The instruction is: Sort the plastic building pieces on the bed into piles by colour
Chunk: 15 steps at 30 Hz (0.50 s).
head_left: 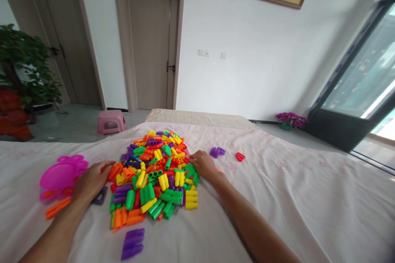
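A heap of plastic bullet-shaped building blocks (154, 162) in orange, green, yellow, purple and red lies in front of me on a bed-like surface. My left hand (94, 181) is at the heap's left side, fingers stretched toward orange blocks (115, 170) and apparently touching them. At the right side, my right hand (203, 166) rests its fingertips against the heap's edge, near red and green blocks; its fingers are partly hidden from above. Beside my left wrist lies a pink, paw-shaped plastic tray (60, 176) with orange blocks in it. I see nothing held in either hand.
A pale sheet (277, 205) with folds covers the surface. Purple blocks (217, 151) and a red block (240, 156) lie apart on the right, another purple block (133, 243) nearer me. An orange block (58, 208) sits below the tray. A pink stool (111, 122) stands beyond.
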Available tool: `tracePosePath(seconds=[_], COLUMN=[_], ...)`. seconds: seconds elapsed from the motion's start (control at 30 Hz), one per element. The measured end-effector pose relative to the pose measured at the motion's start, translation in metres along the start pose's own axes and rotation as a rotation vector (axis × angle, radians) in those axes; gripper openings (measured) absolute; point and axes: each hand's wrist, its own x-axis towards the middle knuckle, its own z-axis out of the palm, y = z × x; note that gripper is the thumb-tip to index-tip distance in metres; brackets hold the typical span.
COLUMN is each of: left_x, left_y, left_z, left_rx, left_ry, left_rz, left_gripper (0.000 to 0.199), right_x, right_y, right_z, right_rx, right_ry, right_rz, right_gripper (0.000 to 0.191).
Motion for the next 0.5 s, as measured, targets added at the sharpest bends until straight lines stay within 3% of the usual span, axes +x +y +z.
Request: tracePosePath(seconds=[0.13,0.27,0.4,0.5], left_x=[0.001,0.002,0.0,0.0], left_y=[-0.003,-0.002,0.001,0.0], left_z=[0.002,0.002,0.002,0.002], left_rx=[-0.013,-0.013,-0.02,-0.043], left_ry=[-0.001,0.005,-0.004,-0.034], left_rz=[0.015,0.02,0.019,0.005], left_gripper=[0.052,0.051,0.049,0.052], right_x=[0.001,-0.001,-0.001,0.002], right_y=[0.0,0.003,0.003,0.013], right_z=[0.002,0.005,0.017,0.014], right_rx=[-0.074,-0.007,0.218,0.442], right_ry=[-0.028,0.011,0.093,0.196], right_rz=[0.038,0.054,0.067,0.103], right_gripper=[0.029,0.024,0.014,0.015])
